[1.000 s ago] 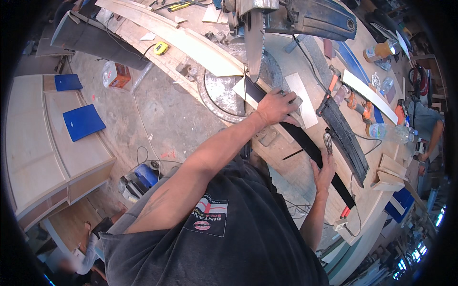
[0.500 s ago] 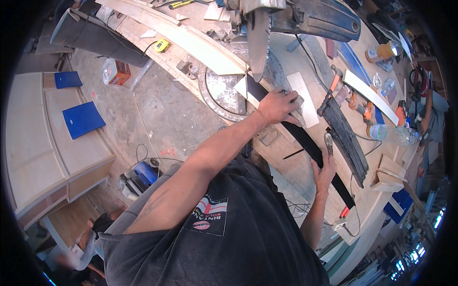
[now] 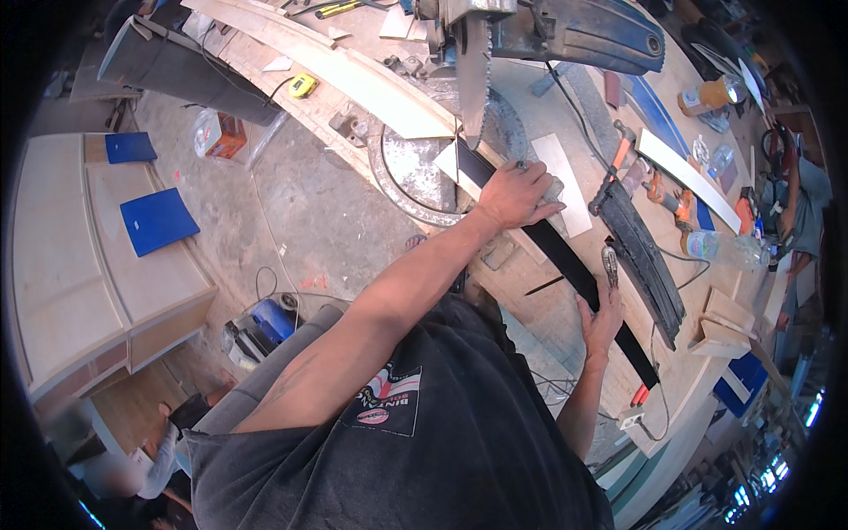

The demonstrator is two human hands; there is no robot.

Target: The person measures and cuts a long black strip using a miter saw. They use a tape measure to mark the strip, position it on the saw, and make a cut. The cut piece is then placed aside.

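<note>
A long black strip [image 3: 565, 264] lies slantwise across the workbench, its far end at the base of a mitre saw [image 3: 413, 177]. My left hand [image 3: 515, 196] is closed over the strip near the saw, fingers bent over its far side and thumb stretched out to the right. Farther back along the strip, my right hand [image 3: 602, 320] grips it close to its near end. Above the strip's far end stands the toothed saw blade [image 3: 474, 84], a short distance from my left fingers. Just beyond my right fingertips lies a small tool [image 3: 609, 263] of unclear kind.
On the bench are a hammer [image 3: 618, 159], a dark ribbed piece [image 3: 643, 265], an orange drill [image 3: 669, 199], plastic bottles [image 3: 720, 247], a yellow tape measure [image 3: 302, 86] and pale wood strips [image 3: 380, 93]. A cable runs behind the strip. Other people are at the lower left and far right.
My left thumb has moved outward, away from the strip. The strip and my right hand look the same. A second blurred person shows at the lower left.
</note>
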